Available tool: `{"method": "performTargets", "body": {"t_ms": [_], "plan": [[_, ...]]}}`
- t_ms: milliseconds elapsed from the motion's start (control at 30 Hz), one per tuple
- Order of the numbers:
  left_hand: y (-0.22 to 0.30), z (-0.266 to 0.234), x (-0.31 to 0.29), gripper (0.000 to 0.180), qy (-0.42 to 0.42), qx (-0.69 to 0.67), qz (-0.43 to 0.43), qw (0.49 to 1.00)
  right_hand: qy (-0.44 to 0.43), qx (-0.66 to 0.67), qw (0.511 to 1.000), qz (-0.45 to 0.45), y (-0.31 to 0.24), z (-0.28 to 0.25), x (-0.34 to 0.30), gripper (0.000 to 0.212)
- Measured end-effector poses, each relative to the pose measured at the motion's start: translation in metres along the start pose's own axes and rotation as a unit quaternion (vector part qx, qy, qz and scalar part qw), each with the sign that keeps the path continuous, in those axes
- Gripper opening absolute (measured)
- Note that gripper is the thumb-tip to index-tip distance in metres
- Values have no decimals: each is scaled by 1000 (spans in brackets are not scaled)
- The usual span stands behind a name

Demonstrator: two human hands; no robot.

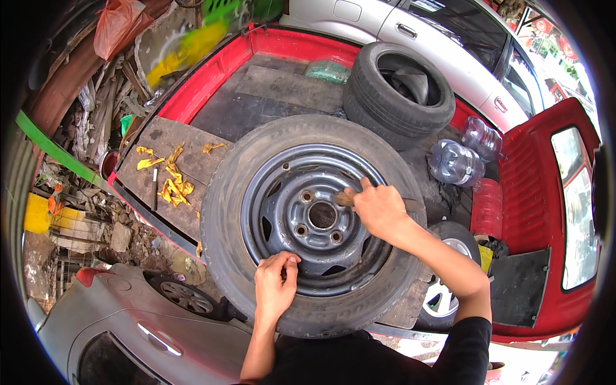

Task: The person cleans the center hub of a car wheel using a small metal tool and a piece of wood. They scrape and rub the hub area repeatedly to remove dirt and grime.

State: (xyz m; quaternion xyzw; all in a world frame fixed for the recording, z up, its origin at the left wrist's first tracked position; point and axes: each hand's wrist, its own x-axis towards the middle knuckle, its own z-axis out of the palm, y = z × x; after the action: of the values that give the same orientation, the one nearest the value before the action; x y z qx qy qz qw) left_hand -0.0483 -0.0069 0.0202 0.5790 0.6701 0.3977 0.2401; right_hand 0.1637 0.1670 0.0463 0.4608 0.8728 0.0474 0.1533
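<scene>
A car wheel (308, 221), a dark steel rim inside a worn black tyre (224, 212), lies flat in front of me. My right hand (380, 208) is closed around a brush (344, 199). Its brown bristles point left, over the rim beside the centre hole, and most of its handle is hidden by the hand. My left hand (276, 282) rests at the near left edge of the rim, fingers curled over its lip and thumb bent beside them.
The wheel lies in a red truck bed (199, 83). Yellow scraps (173, 186) and a marker-like stick (154, 189) lie left. Stacked tyres (401, 90) and large plastic bottles (455, 160) stand far right; another wheel (446, 289) is near right. A grey car (128, 321) stands close by.
</scene>
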Motion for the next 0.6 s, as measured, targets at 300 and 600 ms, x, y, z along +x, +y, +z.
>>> {"method": "performTargets", "body": {"t_ms": [300,600], "plan": [[-2,2,1,17,14,-2,-7,1000,135,79,988,12,-11,4,12,50],[-2,3,3,16,24,26,-4,999,76,-9,997,-19,-10,2,-6,55]]}}
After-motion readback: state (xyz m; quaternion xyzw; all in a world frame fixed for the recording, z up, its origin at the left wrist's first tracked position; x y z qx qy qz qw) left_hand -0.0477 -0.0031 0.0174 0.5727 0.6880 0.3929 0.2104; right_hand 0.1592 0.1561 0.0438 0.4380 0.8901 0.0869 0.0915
